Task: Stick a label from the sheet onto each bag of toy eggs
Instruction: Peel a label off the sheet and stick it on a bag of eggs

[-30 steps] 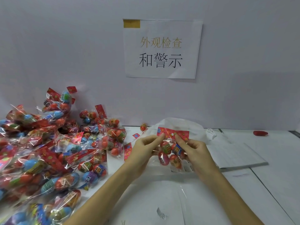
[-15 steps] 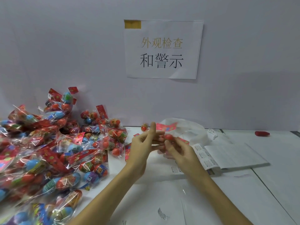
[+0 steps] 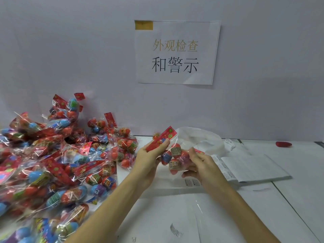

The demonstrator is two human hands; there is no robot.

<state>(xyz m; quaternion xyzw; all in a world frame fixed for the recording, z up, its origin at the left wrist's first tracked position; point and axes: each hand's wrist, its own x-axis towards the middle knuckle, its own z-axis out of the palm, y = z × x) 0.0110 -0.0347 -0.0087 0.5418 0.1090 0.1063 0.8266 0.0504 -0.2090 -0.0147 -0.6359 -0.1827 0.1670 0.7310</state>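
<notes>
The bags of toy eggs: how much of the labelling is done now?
Done: cannot tell; no labelled bags are distinguishable. In hand: one bag, left hand pinching its red header, right hand holding its side. Left: the big pile beside it; the label sheet lies on the table.

bag of toy eggs (image 3: 172, 157) — clear, red header, held tilted | label sheet (image 3: 252, 168) — flat, right
</notes>
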